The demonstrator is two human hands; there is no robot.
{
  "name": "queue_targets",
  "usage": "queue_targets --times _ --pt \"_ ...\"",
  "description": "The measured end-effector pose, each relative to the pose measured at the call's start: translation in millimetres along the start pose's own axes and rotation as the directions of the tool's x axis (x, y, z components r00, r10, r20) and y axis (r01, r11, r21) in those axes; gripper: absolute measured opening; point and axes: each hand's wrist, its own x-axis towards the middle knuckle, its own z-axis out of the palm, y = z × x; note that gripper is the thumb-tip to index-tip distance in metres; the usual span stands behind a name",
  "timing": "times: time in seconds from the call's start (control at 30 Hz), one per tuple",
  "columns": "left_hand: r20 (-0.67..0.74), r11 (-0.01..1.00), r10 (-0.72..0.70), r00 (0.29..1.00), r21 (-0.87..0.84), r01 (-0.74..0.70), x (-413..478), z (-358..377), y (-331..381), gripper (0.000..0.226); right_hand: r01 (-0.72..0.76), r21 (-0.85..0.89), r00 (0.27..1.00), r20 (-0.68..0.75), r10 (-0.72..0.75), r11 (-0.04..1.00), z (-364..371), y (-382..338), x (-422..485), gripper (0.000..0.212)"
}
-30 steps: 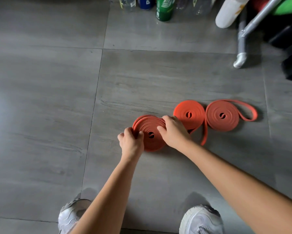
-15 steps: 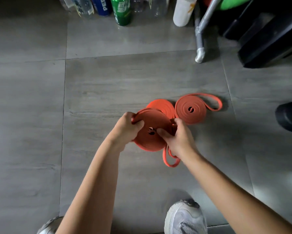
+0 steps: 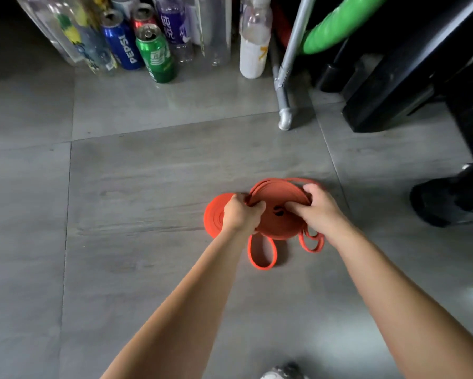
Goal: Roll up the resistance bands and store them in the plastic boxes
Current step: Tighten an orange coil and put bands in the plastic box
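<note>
1. Head view: the left hand (image 3: 242, 214) is clenched on the rim of the coil (image 3: 279, 195), at the coil's 9 o'clock.
2. The right hand (image 3: 321, 212) grasps the same rim at 3 o'clock.
3. The coil sits at frame centre and is possibly several stacked rolls, but blur hides this.
4. A second coil (image 3: 213, 217) lies behind the left hand, at 9 o'clock.
5. Loose loops (image 3: 262, 266) hang at 6 o'clock over the floor (image 3: 147, 187).
6. Cans (image 3: 153, 54) stand at 11 o'clock.
</note>
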Motion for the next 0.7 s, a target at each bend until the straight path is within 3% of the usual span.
queue_targets --times 0.13,0.27,0.33,0.37,0.47,0.57,0.7 --pt "-0.058 0.901 0.114 0.992 0.426 -0.079 14 16 5 0.037 0.062 -0.184 0.998 0.008 -0.061 0.981 -10 3 22 0.044" --pt "-0.117 0.747 0.273 0.955 0.651 -0.134 11 13 7 0.063 0.068 -0.466 0.995 -0.029 -0.092 0.882 -6 10 29 0.047" --pt "-0.184 0.754 0.293 0.938 0.648 -0.108 9 1 1 0.078 0.038 -0.571 0.994 -0.062 -0.090 0.820 -9 10 27 0.057" --pt "-0.247 0.803 0.259 0.934 0.592 -0.066 9 -7 -4 0.081 0.023 -0.578 0.992 -0.089 -0.091 0.816 -11 10 25 0.064" --pt "-0.354 0.918 0.067 0.933 0.389 0.081 6 -27 -25 0.079 0.020 -0.539 0.972 -0.187 -0.143 0.842 -4 6 17 0.071" --pt "-0.266 0.900 0.031 0.963 0.426 0.089 6 -35 -39 0.069 0.189 -0.482 0.920 -0.217 -0.325 0.856 20 3 5 0.061" --pt "-0.171 0.877 0.021 0.985 0.477 0.064 14 -47 -37 0.059 0.424 -0.551 0.843 -0.050 -0.535 0.719 47 -6 -6 0.055"
